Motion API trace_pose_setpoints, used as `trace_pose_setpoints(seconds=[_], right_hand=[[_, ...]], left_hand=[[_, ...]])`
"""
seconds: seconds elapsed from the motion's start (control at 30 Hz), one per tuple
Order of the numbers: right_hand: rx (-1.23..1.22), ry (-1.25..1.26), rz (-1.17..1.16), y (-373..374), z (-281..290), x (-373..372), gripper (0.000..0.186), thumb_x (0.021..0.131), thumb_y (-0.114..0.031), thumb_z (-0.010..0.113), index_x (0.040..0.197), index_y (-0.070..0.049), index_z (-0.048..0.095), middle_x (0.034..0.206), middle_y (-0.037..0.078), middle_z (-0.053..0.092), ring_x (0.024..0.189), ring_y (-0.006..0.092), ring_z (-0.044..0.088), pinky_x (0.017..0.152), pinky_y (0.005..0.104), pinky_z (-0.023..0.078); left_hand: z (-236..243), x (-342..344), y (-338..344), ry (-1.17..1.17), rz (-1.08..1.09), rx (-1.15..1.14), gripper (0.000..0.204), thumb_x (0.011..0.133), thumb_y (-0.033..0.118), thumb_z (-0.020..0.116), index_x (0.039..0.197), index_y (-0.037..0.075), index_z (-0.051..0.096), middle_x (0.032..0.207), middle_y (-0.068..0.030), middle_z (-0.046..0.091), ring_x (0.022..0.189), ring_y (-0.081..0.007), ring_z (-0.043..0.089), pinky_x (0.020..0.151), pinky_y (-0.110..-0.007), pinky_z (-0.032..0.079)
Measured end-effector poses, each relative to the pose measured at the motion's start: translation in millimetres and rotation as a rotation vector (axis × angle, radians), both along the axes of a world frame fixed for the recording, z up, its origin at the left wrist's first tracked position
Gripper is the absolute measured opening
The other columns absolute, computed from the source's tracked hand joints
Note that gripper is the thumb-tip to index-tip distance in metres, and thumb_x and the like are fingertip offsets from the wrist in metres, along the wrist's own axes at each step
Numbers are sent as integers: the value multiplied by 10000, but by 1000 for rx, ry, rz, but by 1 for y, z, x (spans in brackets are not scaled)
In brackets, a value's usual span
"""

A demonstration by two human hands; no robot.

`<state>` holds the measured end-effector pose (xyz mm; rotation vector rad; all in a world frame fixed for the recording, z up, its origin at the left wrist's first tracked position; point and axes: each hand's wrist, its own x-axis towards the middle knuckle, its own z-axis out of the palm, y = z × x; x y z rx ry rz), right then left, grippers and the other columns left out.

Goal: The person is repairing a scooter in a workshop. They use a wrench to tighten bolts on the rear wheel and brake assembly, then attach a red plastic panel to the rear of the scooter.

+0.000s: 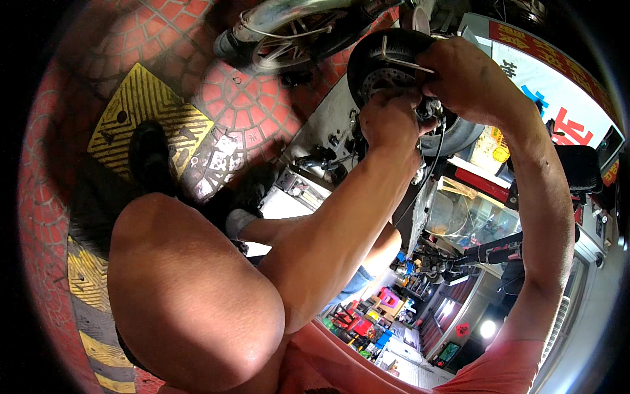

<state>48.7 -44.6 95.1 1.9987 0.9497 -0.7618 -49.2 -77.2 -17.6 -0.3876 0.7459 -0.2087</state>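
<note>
A small wheel with a black tyre and a drilled brake disc stands at the upper middle. My right hand is closed on an L-shaped hex key, whose bent end points up in front of the tyre. Below the disc, my left hand has its fingers curled against the metal parts by the hub; what it grips is hidden. Between and under the two hands sits a dark metal fitting, with a thin black cable running down from it.
Another spoked wheel stands at the top. A yellow-and-black ramp plate lies on red paving, with my shoe on it. A white sign board leans at the right. Shop shelves and goods fill the lower right.
</note>
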Motion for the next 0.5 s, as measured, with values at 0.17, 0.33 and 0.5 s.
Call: trace_pose_setpoints(seconds=[0.17, 0.33, 0.5], right_hand=[[20, -82, 85, -3, -3, -9, 102, 832, -32, 712, 923, -4, 746, 850, 213, 723, 880, 388, 725, 822, 470, 573], [73, -35, 145, -10, 0, -5, 109, 827, -38, 710, 924, -12, 752, 873, 208, 732, 886, 388, 730, 825, 472, 581], [74, 31, 256, -13, 2, 1, 88, 848, -38, 712, 926, -2, 728, 904, 191, 723, 907, 373, 721, 822, 468, 570]], left_hand=[[1, 0, 3, 22, 17, -11, 156, 913, 10, 647, 1063, -25, 622, 1114, -149, 669, 957, -268, 670, 654, -382, 641], [2, -1, 2, 2, 31, 19, 171, 935, 11, 626, 1097, -43, 614, 1116, -156, 670, 957, -273, 675, 652, -387, 642], [-2, 2, 0, -13, 48, 43, 179, 936, 0, 615, 1107, -54, 616, 1079, -168, 683, 885, -261, 690, 609, -350, 641]])
